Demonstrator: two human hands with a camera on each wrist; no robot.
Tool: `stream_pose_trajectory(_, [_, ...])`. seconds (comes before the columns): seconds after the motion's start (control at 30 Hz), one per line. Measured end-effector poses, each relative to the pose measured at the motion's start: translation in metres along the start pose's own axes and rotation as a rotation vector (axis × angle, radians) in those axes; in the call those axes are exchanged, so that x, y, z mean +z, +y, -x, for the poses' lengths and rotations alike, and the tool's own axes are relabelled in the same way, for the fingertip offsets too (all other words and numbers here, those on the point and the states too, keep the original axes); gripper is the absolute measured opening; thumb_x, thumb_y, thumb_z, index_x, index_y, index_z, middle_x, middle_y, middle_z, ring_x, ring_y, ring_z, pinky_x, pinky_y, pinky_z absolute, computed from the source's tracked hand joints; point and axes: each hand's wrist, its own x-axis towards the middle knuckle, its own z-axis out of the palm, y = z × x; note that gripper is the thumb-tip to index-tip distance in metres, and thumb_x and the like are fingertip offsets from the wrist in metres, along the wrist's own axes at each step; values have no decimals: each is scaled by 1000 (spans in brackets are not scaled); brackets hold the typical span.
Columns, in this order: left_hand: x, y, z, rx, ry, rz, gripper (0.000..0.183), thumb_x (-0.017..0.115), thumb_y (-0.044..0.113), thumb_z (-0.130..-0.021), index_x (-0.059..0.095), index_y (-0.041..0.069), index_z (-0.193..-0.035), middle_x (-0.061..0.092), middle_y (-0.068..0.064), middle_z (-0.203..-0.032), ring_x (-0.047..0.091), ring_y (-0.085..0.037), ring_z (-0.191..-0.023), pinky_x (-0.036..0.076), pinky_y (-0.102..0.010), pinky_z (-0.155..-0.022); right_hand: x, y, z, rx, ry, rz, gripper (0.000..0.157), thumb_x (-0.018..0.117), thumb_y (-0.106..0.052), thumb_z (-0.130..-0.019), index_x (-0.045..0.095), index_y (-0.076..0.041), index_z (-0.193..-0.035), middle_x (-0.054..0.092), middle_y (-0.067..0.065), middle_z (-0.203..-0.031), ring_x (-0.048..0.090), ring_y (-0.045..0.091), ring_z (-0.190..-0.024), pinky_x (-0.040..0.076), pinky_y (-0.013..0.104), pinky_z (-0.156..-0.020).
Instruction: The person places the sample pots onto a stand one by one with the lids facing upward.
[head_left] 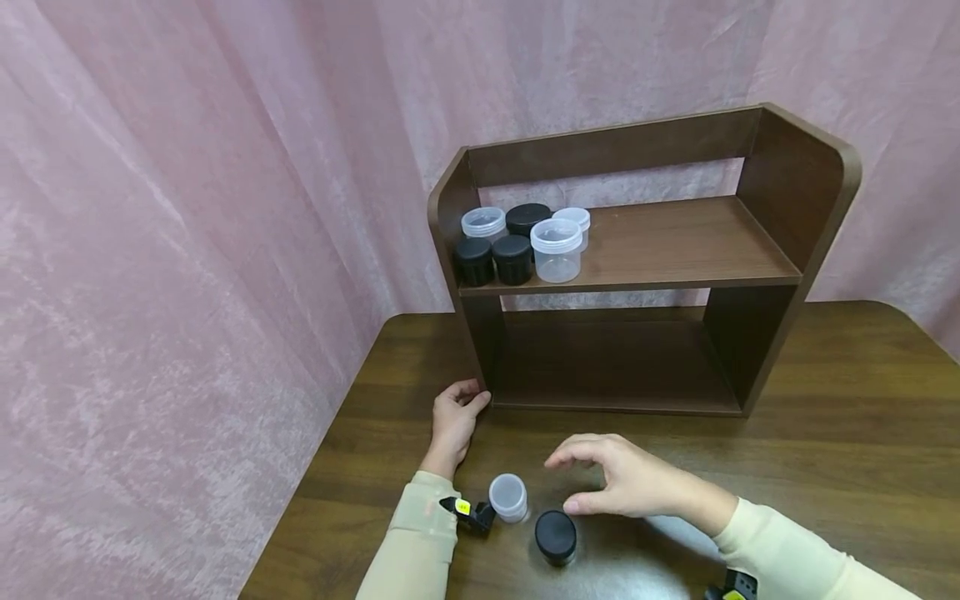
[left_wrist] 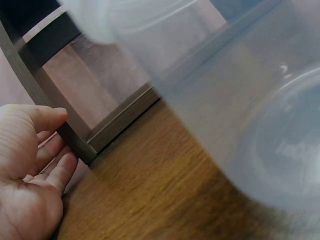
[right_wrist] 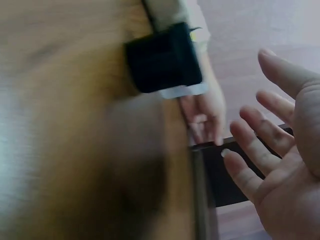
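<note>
My left hand (head_left: 454,418) is at the lower left front corner of the brown shelf (head_left: 615,410). Its thumb and fingers grip the front edge of the side panel, as the left wrist view shows. Above the table my right hand (head_left: 626,479) hovers with spread, gently bent fingers and holds nothing. Nearest to it stands a small black-lidded jar (head_left: 556,537), which also looms in the right wrist view as a dark shape (right_wrist: 162,60). Beside my left wrist is a clear plastic jar (head_left: 508,497) with a frosted lid; its transparent wall (left_wrist: 200,100) fills much of the left wrist view.
On the upper board, toward the left, stand several jars: black ones (head_left: 513,260) in front, a larger black-lidded one (head_left: 528,217) behind, and clear ones (head_left: 557,254) among them. The shelf stands on a wooden table (head_left: 847,433), before a pink curtain (head_left: 225,208).
</note>
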Motion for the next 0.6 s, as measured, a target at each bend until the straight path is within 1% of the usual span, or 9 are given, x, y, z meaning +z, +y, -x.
stream_pose_trajectory(0.1, [1, 0, 1, 5, 2, 4, 24, 75, 8, -83, 67, 4, -105, 63, -9, -104, 60, -21, -99, 50, -27, -79, 8, 3, 8, -16, -80, -47, 38, 76, -29, -83, 62, -23, -119, 61, -9, -116, 58, 10, -106, 50, 36, -85])
stream_pose_trajectory(0.2, [1, 0, 1, 9, 6, 4, 23, 75, 8, -83, 67, 3, -104, 63, -9, -103, 60, -21, -99, 50, -27, -78, 16, 4, 13, -52, -126, -59, 40, 78, -30, -82, 63, -21, -118, 61, -6, -118, 57, 10, -108, 48, 33, -89])
stream_pose_trajectory(0.4, [1, 0, 3, 15, 9, -1, 23, 75, 7, -83, 67, 1, -104, 63, -10, -102, 60, -21, -97, 49, -25, -77, 26, 2, 18, -118, -149, -25, 49, 82, -26, -75, 62, -23, -119, 60, -3, -121, 56, 11, -111, 45, 30, -92])
stream_pose_trajectory(0.5, [1, 0, 2, 13, 8, -3, 23, 75, 8, -83, 67, 2, -104, 63, -10, -102, 60, -21, -97, 49, -26, -77, 29, 2, 19, -130, -160, -7, 51, 83, -25, -73, 61, -24, -119, 59, -5, -123, 55, 10, -112, 45, 30, -92])
stream_pose_trajectory(0.6, [1, 1, 2, 8, 4, -6, 23, 75, 8, -83, 68, 3, -104, 63, -9, -103, 60, -21, -98, 49, -26, -78, 32, 3, 20, -123, -165, 1, 51, 83, -25, -73, 61, -25, -119, 58, -7, -123, 55, 9, -112, 45, 30, -92])
